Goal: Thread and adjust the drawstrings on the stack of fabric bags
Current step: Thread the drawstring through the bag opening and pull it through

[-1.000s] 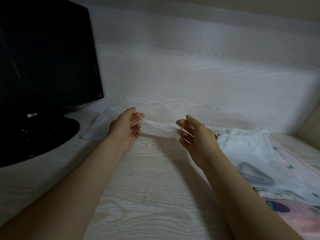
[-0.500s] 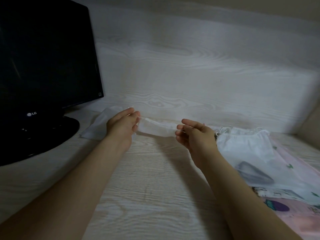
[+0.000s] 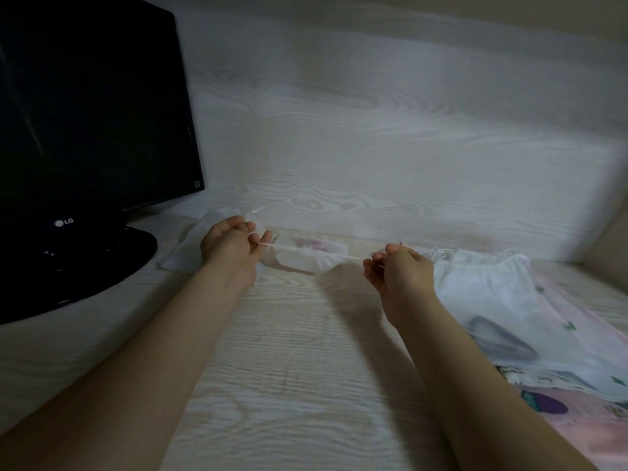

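A small white fabric bag (image 3: 307,258) hangs gathered between my two hands, just above the table's far edge. A thin white drawstring (image 3: 343,255) runs taut through its top. My left hand (image 3: 231,246) pinches the string's left end, with a loose tail sticking up behind the fingers. My right hand (image 3: 396,271) pinches the right end, fingers curled. A stack of white printed bags (image 3: 489,283) with tangled strings lies to the right of my right hand.
A black monitor (image 3: 88,113) on a round base (image 3: 102,266) fills the left. Another flat white bag (image 3: 190,249) lies by the base, behind my left hand. Pink printed fabric (image 3: 577,419) covers the right of the pale wooden table (image 3: 289,368). A wood-grain wall stands close behind.
My hands have moved apart, pulling the drawstring taut. The bag has bunched up into gathers between them.
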Tool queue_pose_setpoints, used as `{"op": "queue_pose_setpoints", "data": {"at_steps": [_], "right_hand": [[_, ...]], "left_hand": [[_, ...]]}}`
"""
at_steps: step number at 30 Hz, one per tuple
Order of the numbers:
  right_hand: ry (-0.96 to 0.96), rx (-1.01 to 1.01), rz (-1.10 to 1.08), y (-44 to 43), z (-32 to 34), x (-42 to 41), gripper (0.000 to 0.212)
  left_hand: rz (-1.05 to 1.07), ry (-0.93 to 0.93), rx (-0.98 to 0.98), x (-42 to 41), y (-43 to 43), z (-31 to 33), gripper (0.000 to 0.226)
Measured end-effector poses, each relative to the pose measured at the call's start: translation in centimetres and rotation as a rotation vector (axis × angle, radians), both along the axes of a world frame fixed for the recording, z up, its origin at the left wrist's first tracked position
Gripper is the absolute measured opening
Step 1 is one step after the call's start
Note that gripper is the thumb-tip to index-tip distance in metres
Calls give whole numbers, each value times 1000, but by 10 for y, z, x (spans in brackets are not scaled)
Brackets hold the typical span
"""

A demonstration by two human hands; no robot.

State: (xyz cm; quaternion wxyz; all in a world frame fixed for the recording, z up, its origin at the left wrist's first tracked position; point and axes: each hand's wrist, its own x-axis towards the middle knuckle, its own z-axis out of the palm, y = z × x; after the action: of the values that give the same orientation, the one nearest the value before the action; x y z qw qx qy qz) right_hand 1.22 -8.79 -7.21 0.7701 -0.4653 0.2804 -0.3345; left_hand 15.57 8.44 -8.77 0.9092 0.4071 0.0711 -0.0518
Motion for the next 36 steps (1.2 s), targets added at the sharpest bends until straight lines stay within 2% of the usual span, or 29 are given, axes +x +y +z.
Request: {"op": "queue_pose_setpoints", "data": {"at_steps": [8, 11, 13, 16, 20, 24, 26, 28, 32, 36], "right_hand": [[-40, 4, -128, 2, 0, 2, 29], [-36, -30, -173, 5, -1, 4, 24], [-39, -80, -187, 9, -1, 2, 25], [13, -290, -163, 9, -1, -2, 31], [208, -662, -72, 6, -8, 0, 33], [386, -1015, 129, 12, -9, -1, 15], [443, -1224, 166, 13, -11, -3, 24], [448, -1310, 188, 11, -12, -4, 30], [436, -1529, 106, 6, -18, 2, 18], [506, -1586, 27, 2, -23, 7, 17]], "left_hand": [[231, -50, 300, 13, 1, -6, 31], [300, -48, 380, 15, 1, -7, 31], [327, -119, 463, 13, 3, -7, 29], [303, -376, 694, -1, 3, -5, 31], [198, -725, 975, -15, 0, -5, 34], [72, -1010, 1234, -22, 1, -9, 29], [-17, -1061, 1301, -24, 3, -9, 29], [-81, -1061, 1342, -22, 5, -7, 31], [-155, -1124, 1374, -22, 8, -6, 41], [-161, -1226, 1422, -17, 7, -10, 54]]}}
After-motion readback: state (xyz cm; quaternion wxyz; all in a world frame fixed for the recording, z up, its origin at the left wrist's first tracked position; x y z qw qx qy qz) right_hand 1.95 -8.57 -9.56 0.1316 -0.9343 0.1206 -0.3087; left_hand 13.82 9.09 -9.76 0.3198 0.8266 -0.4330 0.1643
